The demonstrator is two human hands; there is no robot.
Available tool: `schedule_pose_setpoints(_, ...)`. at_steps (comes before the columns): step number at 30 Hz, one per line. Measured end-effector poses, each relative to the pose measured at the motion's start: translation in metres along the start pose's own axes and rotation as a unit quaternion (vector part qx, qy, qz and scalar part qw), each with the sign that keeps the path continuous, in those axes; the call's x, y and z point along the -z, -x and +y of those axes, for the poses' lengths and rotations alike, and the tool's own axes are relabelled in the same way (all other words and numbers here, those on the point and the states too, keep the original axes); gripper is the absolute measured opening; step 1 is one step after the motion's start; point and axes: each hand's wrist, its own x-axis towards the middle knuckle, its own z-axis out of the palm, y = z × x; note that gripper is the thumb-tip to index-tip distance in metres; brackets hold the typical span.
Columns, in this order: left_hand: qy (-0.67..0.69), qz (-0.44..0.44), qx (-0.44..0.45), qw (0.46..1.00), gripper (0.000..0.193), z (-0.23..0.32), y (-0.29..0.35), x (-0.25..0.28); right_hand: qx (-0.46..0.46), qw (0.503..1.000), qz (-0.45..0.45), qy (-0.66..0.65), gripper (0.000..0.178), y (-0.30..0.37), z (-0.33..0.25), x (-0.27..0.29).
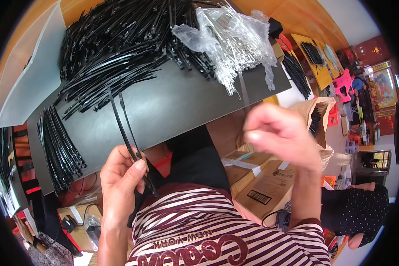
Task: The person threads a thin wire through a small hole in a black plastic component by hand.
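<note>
"What's the left hand (pixel 119 179) holding?"
"From my remote feed, I see it pinching black strips (pixel 121 124) across the table's (pixel 177 111) near edge."
"And the right hand (pixel 279 135)?"
"Curled and blurred, just off the table's near edge; I can't tell whether it holds anything."

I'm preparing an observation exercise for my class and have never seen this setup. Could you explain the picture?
There is no machine: these are a person's two bare hands. A wide fisheye camera worn on the head looks down, so straight edges bend. On the dark table lie a large pile of black strips, a smaller bundle at the left, and a clear plastic bag with silvery strips. The left hand pinches a few thin strips. The right hand is blurred; whether it holds anything is unclear.
</note>
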Motion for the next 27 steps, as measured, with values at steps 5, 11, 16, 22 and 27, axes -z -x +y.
schedule_pose_setpoints(5, 0.025, -0.006, -0.006, 1.0, 0.017, 0.012, 0.008, -0.001, 0.086, 0.977, -0.037, -0.19, 0.008, -0.056, 0.008, -0.081)
schedule_pose_setpoints(11, 0.051, 0.001, 0.0, 0.999, 0.018, 0.018, 0.006, 0.013, 0.012, 0.954, -0.08, -0.288, 0.006, -0.072, 0.01, -0.124)
schedule_pose_setpoints(16, 0.059, 0.006, 0.006, 0.998, 0.02, 0.016, 0.007, 0.021, 0.001, 0.922, -0.117, -0.37, 0.006, -0.073, 0.02, -0.14)
schedule_pose_setpoints(22, 0.098, -0.007, 0.021, 0.995, 0.017, 0.018, 0.008, 0.024, -0.036, 0.879, -0.171, -0.443, 0.006, -0.068, 0.028, -0.145)
schedule_pose_setpoints(27, 0.095, -0.003, 0.029, 0.995, 0.018, 0.017, 0.01, 0.024, -0.039, 0.872, -0.189, -0.451, 0.006, -0.066, 0.028, -0.145)
